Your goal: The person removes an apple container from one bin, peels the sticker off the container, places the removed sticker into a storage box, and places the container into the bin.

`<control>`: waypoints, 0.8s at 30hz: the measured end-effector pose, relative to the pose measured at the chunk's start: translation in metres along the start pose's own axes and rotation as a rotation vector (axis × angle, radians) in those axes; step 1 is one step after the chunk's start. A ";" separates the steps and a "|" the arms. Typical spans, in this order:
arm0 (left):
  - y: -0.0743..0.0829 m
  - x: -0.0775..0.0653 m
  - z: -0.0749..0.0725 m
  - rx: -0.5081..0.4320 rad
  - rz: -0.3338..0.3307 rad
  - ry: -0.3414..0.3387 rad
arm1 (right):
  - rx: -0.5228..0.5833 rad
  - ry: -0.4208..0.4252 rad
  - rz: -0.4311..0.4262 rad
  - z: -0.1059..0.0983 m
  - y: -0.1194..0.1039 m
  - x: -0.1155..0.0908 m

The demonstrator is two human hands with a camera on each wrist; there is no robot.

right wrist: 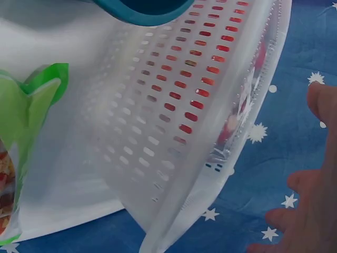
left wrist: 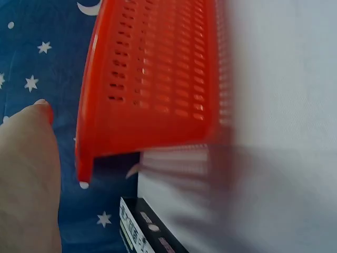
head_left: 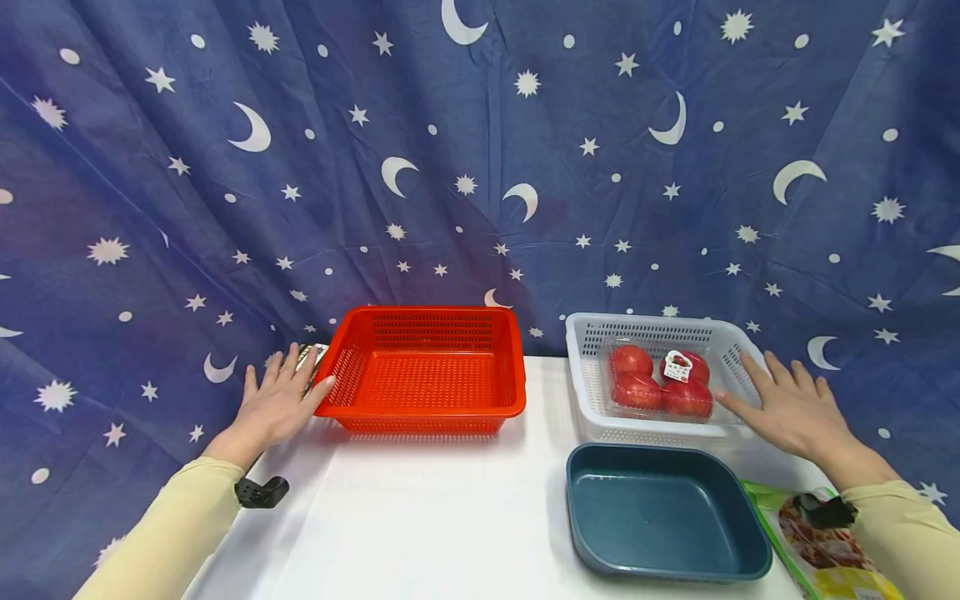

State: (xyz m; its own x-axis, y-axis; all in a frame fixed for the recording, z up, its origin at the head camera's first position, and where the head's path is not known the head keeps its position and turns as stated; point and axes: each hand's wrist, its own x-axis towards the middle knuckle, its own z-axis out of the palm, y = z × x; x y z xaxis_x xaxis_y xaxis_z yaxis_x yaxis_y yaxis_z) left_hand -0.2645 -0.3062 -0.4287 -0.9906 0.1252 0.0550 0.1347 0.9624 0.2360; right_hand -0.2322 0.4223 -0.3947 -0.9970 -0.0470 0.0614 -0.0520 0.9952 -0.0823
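Observation:
My left hand point(head_left: 277, 400) is spread with fingers straight beside the left end of a red plastic basket point(head_left: 427, 412), its thumb close to the rim. In the left wrist view the thumb point(left wrist: 31, 158) shows at the left edge, beside the red basket point(left wrist: 158, 79). On the other side, my right hand point(head_left: 798, 412) is spread at the right end of a white basket point(head_left: 588, 400). Inside that basket lies a clear pack of red, apple-like fruit point(head_left: 637, 390) with a white label. Neither hand holds anything.
A dark teal tub point(head_left: 667, 517) stands in front of the white basket. Under the right forearm lies a green food packet point(head_left: 825, 542). A black printed box point(left wrist: 147, 226) lies behind the left hand. A blue curtain point(head_left: 465, 167) hangs behind the white table point(head_left: 420, 517).

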 end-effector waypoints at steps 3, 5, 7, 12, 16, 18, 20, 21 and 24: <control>0.006 0.001 -0.003 -0.017 0.010 0.009 | 0.008 0.015 -0.004 -0.003 -0.002 0.000; 0.012 0.001 -0.005 -0.029 0.023 0.018 | 0.025 0.028 -0.004 -0.006 -0.003 0.001; 0.019 0.001 -0.007 -0.042 0.038 0.029 | 0.049 0.037 -0.002 -0.008 -0.005 0.002; 0.038 0.002 -0.011 -0.060 0.083 0.062 | 0.125 0.043 0.003 -0.014 -0.010 0.006; 0.056 0.005 -0.012 -0.078 0.119 0.081 | 0.180 0.041 0.003 -0.018 -0.014 0.008; 0.066 0.006 -0.012 -0.100 0.136 0.091 | 0.207 0.049 0.009 -0.020 -0.016 0.008; 0.075 0.007 -0.011 -0.124 0.152 0.108 | 0.232 0.067 0.015 -0.020 -0.018 0.008; 0.080 0.008 -0.011 -0.137 0.161 0.118 | 0.246 0.074 0.018 -0.021 -0.018 0.008; 0.095 0.007 -0.011 -0.179 0.182 0.151 | 0.289 0.098 0.030 -0.021 -0.021 0.007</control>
State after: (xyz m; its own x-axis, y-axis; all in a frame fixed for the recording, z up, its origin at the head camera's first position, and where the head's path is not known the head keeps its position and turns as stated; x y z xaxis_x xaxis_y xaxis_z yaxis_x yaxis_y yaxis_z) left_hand -0.2587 -0.2167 -0.3952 -0.9369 0.2414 0.2528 0.3250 0.8678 0.3758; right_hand -0.2368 0.4028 -0.3712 -0.9888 0.0041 0.1495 -0.0512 0.9299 -0.3641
